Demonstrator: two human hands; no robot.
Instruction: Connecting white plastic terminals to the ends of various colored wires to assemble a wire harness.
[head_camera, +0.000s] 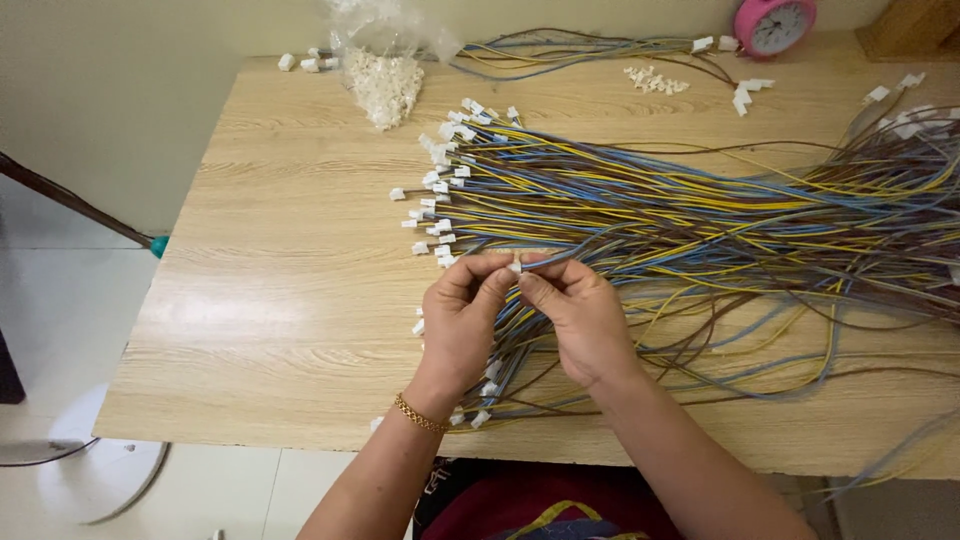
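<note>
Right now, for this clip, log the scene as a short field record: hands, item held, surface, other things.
left hand: pinches the small white plastic connector, gold bracelet on wrist
right hand: grips thin blue, yellow and brown wires behind that connector
surface: light wooden table
spread: large wire bundle with white ends
back edge: clear plastic bag of white connectors, pink round clock

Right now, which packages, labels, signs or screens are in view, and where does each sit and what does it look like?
Clear plastic bag: far edge of the wooden table, left of centre; crumpled, open, spilling small white connectors.
Pink alarm clock: far right edge; round, white dial, its top cut off by the picture's edge.
No labels, signs or screens show.
</note>
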